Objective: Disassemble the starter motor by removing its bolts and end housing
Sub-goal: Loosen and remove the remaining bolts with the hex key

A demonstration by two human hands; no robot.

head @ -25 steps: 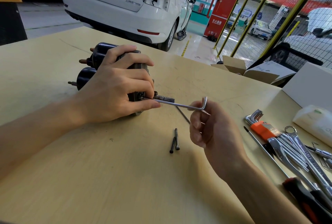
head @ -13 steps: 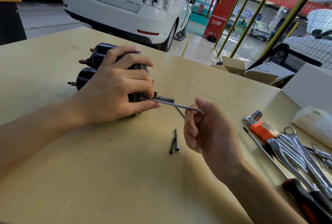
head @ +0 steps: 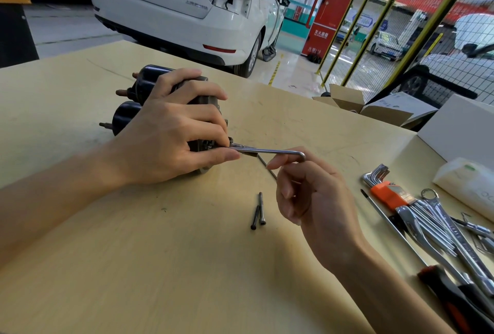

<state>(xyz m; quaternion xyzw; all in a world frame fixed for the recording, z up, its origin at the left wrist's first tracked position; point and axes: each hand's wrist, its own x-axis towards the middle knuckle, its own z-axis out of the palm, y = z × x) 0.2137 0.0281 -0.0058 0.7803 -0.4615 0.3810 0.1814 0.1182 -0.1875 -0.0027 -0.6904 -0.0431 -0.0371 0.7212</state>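
The starter motor (head: pixel 133 98), black with two round cylinders and copper studs, lies on its side on the tan table (head: pixel 133 266). My left hand (head: pixel 171 130) grips it from above, fingers curled over the housing, thumb by the bolt end. A steel L-shaped hex key (head: pixel 270 150) sticks out of the motor's right end. My right hand (head: pixel 312 197) holds the key's bent end with its fingertips, the short arm pointing down. Two removed long dark bolts (head: pixel 258 210) lie side by side on the table in front of the motor.
A hex key set in an orange holder (head: pixel 385 189), several chrome wrenches (head: pixel 438 226) and a black-and-red handled tool (head: pixel 454 304) lie at the right. A thin rod (head: pixel 267 167) rests behind my right hand. White boxes (head: pixel 459 130) and a white car (head: pixel 187 7) stand beyond.
My right hand has turned the hex key: its short arm pointed up, then went out of sight, and points down now. My left hand and the motor stayed still.
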